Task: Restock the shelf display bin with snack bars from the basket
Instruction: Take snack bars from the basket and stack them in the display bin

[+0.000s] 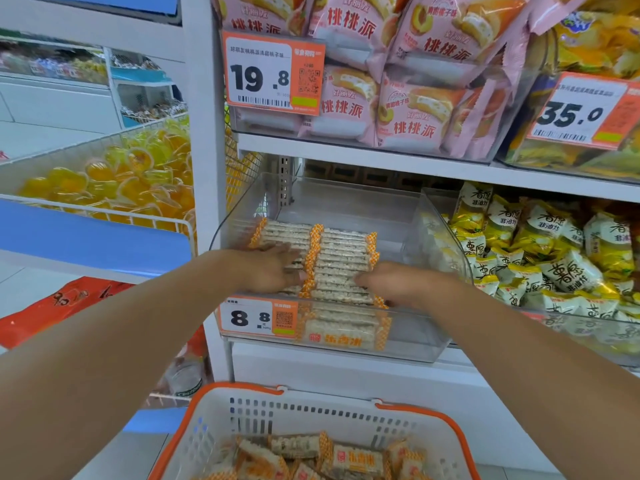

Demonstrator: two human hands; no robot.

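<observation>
A clear plastic display bin (408, 341) sits on the middle shelf with two rows of snack bars (341, 252) in clear wrappers with orange checked ends. My left hand (273, 270) lies flat on the left row, fingers straight. My right hand (394, 282) rests on the front right of the right row, fingers pressing the bars. Below, a white basket with an orange rim (408, 407) holds several more of the same snack bars (356, 459).
An orange price tag (259, 318) marked 8.8 hangs on the bin's front. A neighbouring bin of yellow-white snack packs (540, 258) stands to the right. Pink pie packs (398, 91) fill the shelf above. A wire bin of yellow jelly cups (114, 181) is on the left.
</observation>
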